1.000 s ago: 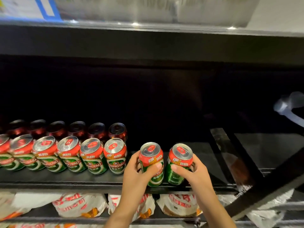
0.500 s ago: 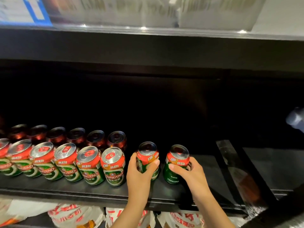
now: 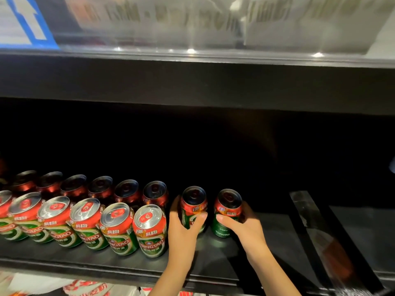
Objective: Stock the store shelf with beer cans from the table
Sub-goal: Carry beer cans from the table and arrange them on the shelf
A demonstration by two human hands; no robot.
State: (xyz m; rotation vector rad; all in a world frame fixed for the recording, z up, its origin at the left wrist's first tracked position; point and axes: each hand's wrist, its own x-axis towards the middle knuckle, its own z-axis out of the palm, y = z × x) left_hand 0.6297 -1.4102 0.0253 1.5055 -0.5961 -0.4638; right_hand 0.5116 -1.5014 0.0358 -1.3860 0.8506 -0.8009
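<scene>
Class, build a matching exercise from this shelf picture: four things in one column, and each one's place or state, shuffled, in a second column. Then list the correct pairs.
Column 1
1. left hand
2. right hand
3. front-row can nearest the hands
4. upper shelf edge

Column 2
A. stands ungripped at the end of the front row
B. runs dark above the cans
C. grips the can beside the back row
D. grips the can farthest right

Pairs: 1-C, 2-D, 3-A, 4-B

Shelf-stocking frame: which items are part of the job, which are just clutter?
In play:
- left hand on one can
- right hand on second can
- stocked can rows
- black shelf

Bystanders:
- white-and-red packets on the shelf below
- blurred labels above
</scene>
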